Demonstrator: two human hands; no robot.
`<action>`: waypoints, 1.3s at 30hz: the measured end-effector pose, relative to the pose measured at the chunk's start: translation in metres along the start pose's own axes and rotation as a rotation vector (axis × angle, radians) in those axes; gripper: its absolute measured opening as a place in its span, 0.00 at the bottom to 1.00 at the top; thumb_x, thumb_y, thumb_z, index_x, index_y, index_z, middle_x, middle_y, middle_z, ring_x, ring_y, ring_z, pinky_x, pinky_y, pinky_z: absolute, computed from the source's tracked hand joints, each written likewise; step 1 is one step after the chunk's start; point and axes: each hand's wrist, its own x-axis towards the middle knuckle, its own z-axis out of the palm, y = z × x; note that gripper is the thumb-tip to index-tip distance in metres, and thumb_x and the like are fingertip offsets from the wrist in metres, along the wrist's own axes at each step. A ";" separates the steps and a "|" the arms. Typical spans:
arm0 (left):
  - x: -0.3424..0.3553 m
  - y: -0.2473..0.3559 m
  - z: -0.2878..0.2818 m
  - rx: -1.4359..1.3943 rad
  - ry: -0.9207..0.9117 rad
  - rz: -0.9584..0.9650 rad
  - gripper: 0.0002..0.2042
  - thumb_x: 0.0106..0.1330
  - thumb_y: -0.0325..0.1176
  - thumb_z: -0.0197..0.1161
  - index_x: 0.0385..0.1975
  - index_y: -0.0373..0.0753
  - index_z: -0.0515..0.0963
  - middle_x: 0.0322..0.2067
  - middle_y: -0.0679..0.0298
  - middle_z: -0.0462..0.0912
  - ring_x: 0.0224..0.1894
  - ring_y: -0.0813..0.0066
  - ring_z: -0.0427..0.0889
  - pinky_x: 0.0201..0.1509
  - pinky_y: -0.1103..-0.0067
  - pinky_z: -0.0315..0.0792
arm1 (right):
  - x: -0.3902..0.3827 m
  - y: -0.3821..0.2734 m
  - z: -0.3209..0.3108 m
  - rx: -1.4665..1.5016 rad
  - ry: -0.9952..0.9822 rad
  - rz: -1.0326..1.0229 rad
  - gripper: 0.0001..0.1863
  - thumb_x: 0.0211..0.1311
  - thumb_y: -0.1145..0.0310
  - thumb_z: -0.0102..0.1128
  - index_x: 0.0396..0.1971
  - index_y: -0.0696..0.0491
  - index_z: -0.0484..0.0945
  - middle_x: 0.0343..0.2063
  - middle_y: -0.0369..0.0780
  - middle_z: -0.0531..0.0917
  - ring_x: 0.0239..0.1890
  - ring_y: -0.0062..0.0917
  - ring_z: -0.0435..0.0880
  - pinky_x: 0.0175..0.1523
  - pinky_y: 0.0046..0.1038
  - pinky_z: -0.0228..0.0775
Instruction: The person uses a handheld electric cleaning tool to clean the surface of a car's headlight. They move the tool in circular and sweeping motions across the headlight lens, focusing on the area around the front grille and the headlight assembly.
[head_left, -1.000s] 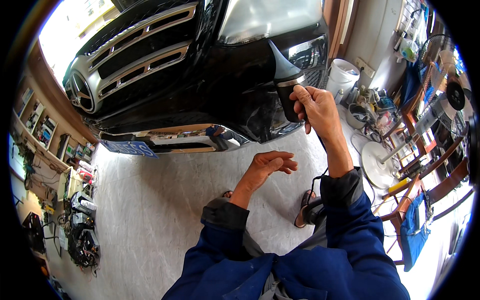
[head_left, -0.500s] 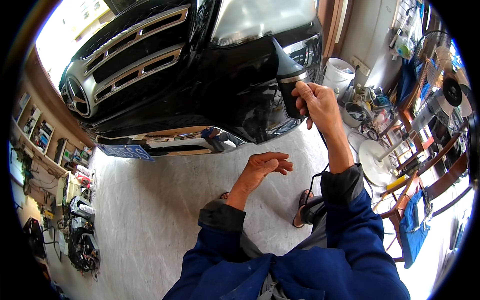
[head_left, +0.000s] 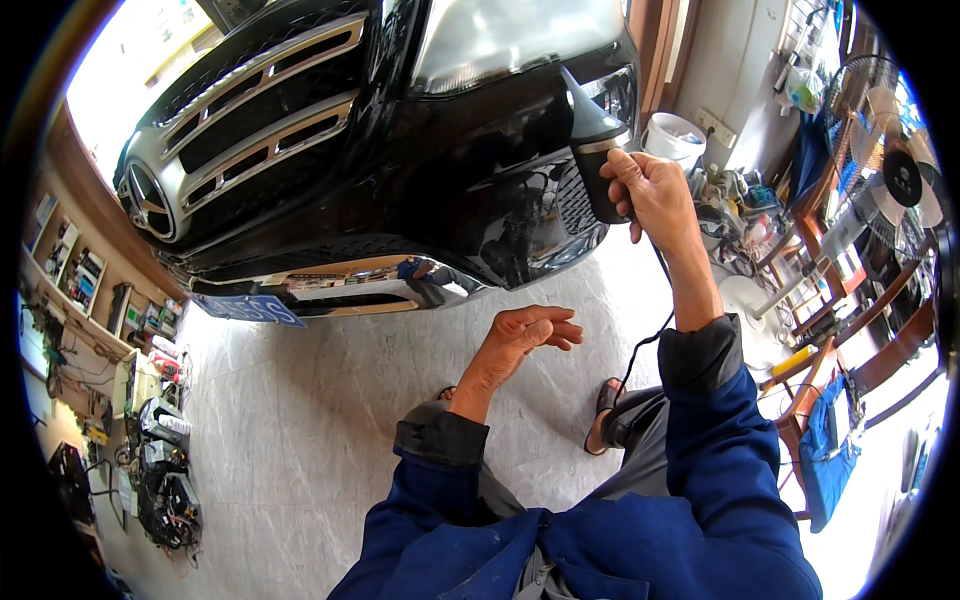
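Note:
A black car front (head_left: 440,190) fills the upper middle, with a clouded headlight (head_left: 515,45) and a chrome-barred grille (head_left: 270,70). My right hand (head_left: 652,198) is closed around a black corded hand tool (head_left: 598,182) with a silver band and a grey tapered head; its exact kind I cannot make out. The tool's head points up and left, just below the headlight's corner; whether it touches the car I cannot tell. From its lower end a dark cord (head_left: 648,340) hangs toward the floor. Lower and nearer, my left hand (head_left: 515,345) hovers empty, fingers stretched apart.
At the right stand a white bucket (head_left: 674,140), a pedestal fan (head_left: 890,170) and a wooden chair (head_left: 805,400) with a blue bag (head_left: 828,450). Shelves (head_left: 75,250) line the left wall, with electrical parts (head_left: 165,490) on the pale floor (head_left: 290,450). My feet are below the hands.
My right hand has moved the tool right and slightly up, drawing its cord along. My left hand has stayed nearly in place.

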 end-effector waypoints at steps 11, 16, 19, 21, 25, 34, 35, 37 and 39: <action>0.001 -0.001 0.000 0.005 -0.021 0.010 0.23 0.72 0.46 0.66 0.55 0.32 0.83 0.45 0.49 0.90 0.48 0.59 0.90 0.55 0.68 0.83 | 0.013 0.005 -0.015 -0.047 0.026 0.000 0.25 0.77 0.51 0.58 0.40 0.62 0.86 0.21 0.35 0.81 0.19 0.15 0.77 0.14 0.16 0.67; 0.001 -0.001 0.001 0.015 -0.012 -0.004 0.23 0.71 0.48 0.67 0.55 0.34 0.83 0.45 0.50 0.90 0.48 0.60 0.91 0.55 0.67 0.83 | 0.016 0.006 -0.024 -0.059 0.058 -0.004 0.26 0.76 0.49 0.59 0.40 0.61 0.87 0.21 0.35 0.81 0.19 0.15 0.78 0.14 0.16 0.67; 0.001 -0.001 0.001 0.013 -0.015 -0.006 0.23 0.71 0.48 0.67 0.55 0.34 0.83 0.45 0.50 0.90 0.47 0.60 0.91 0.55 0.67 0.83 | 0.019 0.009 -0.027 -0.023 0.069 -0.013 0.25 0.76 0.50 0.60 0.37 0.61 0.86 0.21 0.34 0.81 0.19 0.14 0.77 0.14 0.18 0.67; 0.001 -0.001 0.001 0.012 -0.017 -0.006 0.23 0.71 0.47 0.67 0.55 0.34 0.83 0.45 0.50 0.90 0.47 0.60 0.91 0.55 0.67 0.83 | 0.021 0.010 -0.030 -0.014 0.064 -0.017 0.25 0.76 0.50 0.60 0.37 0.61 0.86 0.21 0.34 0.80 0.19 0.14 0.77 0.14 0.18 0.67; 0.002 -0.002 -0.001 0.004 -0.033 0.012 0.22 0.72 0.45 0.66 0.55 0.33 0.83 0.45 0.49 0.90 0.48 0.59 0.91 0.55 0.67 0.83 | 0.027 0.012 -0.036 -0.048 0.058 -0.030 0.26 0.76 0.49 0.59 0.39 0.62 0.86 0.21 0.34 0.80 0.19 0.14 0.77 0.14 0.16 0.68; 0.004 -0.008 -0.003 -0.006 -0.063 0.035 0.20 0.73 0.43 0.64 0.56 0.34 0.83 0.46 0.49 0.89 0.48 0.59 0.90 0.55 0.66 0.83 | 0.037 0.014 -0.048 -0.042 0.085 -0.015 0.24 0.76 0.51 0.59 0.38 0.60 0.86 0.20 0.32 0.79 0.18 0.13 0.76 0.13 0.16 0.67; 0.003 -0.008 -0.004 0.006 -0.058 0.037 0.20 0.74 0.43 0.64 0.56 0.34 0.83 0.45 0.49 0.89 0.48 0.59 0.90 0.55 0.66 0.83 | 0.038 0.014 -0.049 -0.042 0.089 -0.018 0.24 0.76 0.51 0.59 0.38 0.60 0.86 0.20 0.32 0.79 0.18 0.13 0.76 0.13 0.16 0.67; 0.004 -0.008 -0.004 0.012 -0.056 0.033 0.20 0.74 0.43 0.64 0.56 0.34 0.83 0.45 0.49 0.89 0.48 0.59 0.90 0.55 0.66 0.83 | 0.039 0.015 -0.051 -0.039 0.098 -0.015 0.24 0.76 0.51 0.60 0.37 0.60 0.86 0.20 0.32 0.80 0.18 0.13 0.76 0.13 0.16 0.67; 0.004 -0.009 -0.004 0.019 -0.054 0.028 0.21 0.73 0.45 0.64 0.56 0.35 0.83 0.45 0.49 0.89 0.48 0.58 0.90 0.55 0.65 0.83 | 0.041 0.016 -0.053 -0.037 0.102 -0.014 0.24 0.76 0.50 0.60 0.37 0.59 0.86 0.21 0.32 0.80 0.19 0.13 0.76 0.13 0.16 0.67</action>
